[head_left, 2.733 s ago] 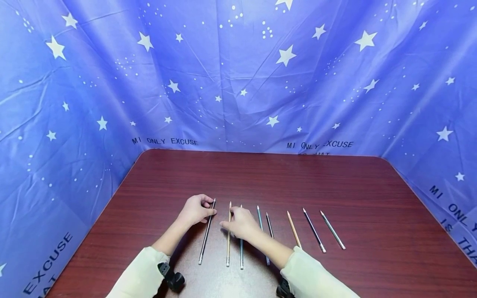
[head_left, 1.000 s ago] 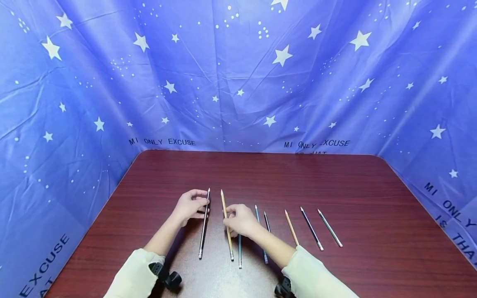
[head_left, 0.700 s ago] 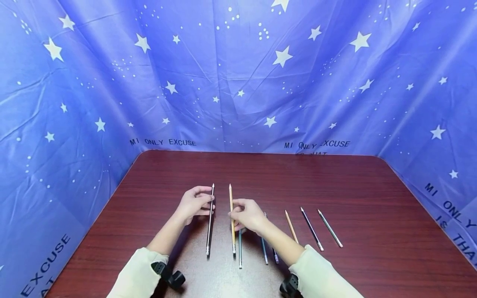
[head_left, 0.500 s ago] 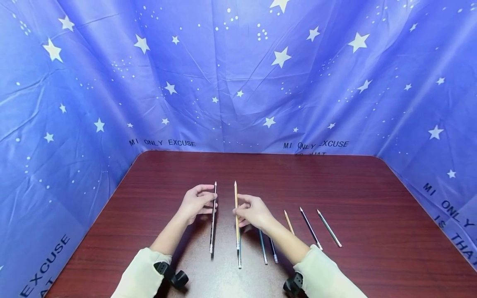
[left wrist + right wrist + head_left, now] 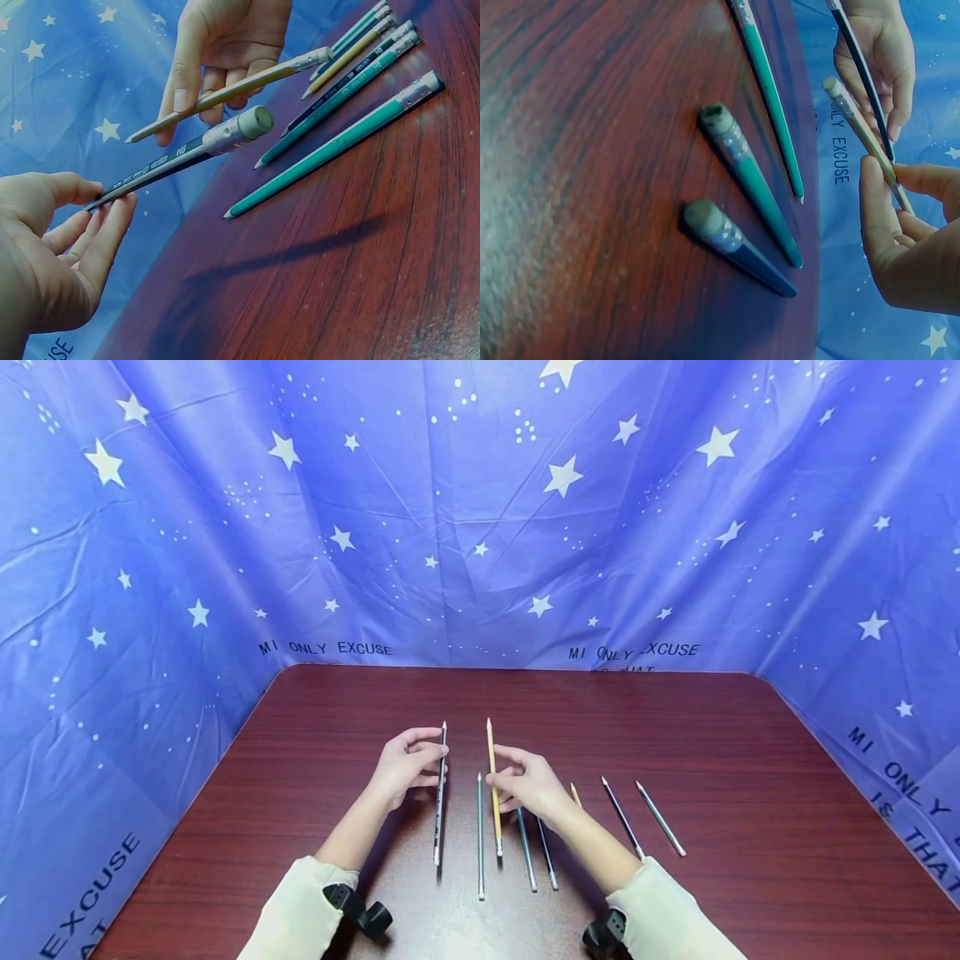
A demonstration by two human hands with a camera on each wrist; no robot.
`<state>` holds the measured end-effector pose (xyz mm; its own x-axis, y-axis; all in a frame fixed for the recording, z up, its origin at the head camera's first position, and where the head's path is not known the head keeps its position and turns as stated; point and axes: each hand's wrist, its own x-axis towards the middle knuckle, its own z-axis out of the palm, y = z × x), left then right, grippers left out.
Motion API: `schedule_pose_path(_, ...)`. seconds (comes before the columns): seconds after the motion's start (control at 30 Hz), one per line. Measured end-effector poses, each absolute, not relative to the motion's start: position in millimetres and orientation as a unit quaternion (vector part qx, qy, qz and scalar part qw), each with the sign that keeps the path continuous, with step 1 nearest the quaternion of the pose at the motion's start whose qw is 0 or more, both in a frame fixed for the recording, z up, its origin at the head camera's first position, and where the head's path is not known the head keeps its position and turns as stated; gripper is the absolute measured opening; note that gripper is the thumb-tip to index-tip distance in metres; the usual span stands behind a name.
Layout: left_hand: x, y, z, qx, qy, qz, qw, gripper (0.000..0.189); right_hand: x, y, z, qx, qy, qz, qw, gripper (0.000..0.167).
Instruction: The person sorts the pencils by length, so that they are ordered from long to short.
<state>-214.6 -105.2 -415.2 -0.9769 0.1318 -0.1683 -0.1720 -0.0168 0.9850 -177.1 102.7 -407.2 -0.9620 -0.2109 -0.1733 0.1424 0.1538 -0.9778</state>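
Note:
My left hand (image 5: 408, 767) pinches a black pencil (image 5: 440, 802) between thumb and fingers, its sharpened tip pointing away and its eraser end toward me. The left wrist view shows this black pencil (image 5: 169, 159) raised over the table, with a shadow below. My right hand (image 5: 531, 785) pinches a yellow pencil (image 5: 494, 802) near its middle, also tip away. In the right wrist view the yellow pencil (image 5: 866, 135) has a pale eraser in a silver band. Between the two hands, a green pencil (image 5: 481, 843) lies on the table.
Right of it on the dark red wooden table (image 5: 337, 710) lie another green pencil (image 5: 528, 856) and a dark one (image 5: 549, 860), partly under my right forearm. Farther right are an orange-yellow pencil (image 5: 575, 795), a dark pencil (image 5: 621, 814) and a green pencil (image 5: 660, 818). A blue star-patterned cloth (image 5: 450, 527) surrounds the table.
Both hands have lifted their pencils off the table and shifted to the right and slightly away. The yellow pencil has passed over the nearest green pencil to its right side.

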Motion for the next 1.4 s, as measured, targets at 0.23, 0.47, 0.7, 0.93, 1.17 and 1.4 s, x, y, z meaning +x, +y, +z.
schedule_pose_path(0.23,-218.2,-104.6,-418.4,-0.022,0.687,0.719,0.105,0.04,-177.1,109.0,-406.4,-0.026,0.746,-0.653,0.128,0.056)
schedule_pose_path(0.47,-220.3,-105.1,-418.2,-0.023,0.689,0.717,0.103,0.039,-177.4,113.4,-403.6,-0.017,0.746,-0.652,0.132,0.056)
schedule_pose_path(0.7,-224.2,-104.4,-415.3,-0.022,0.689,0.718,0.097,0.039,-178.6,114.6,-402.5,-0.013,0.746,-0.651,0.137,0.056)
schedule_pose_path(0.93,-238.8,-103.7,-408.9,-0.021,0.697,0.712,0.08,0.04,-179.3,115.6,-404.4,-0.016,0.747,-0.651,0.135,0.057)
schedule_pose_path(1.17,-267.2,-102.1,-398.4,-0.033,0.704,0.709,0.039,0.04,-180.5,118.1,-403.1,-0.012,0.746,-0.654,0.126,0.057)
schedule_pose_path(1.4,-295.2,-96.7,-391.4,-0.048,0.714,0.698,0.007,0.04,-180.0,120.1,-404.4,-0.006,0.748,-0.653,0.122,0.056)
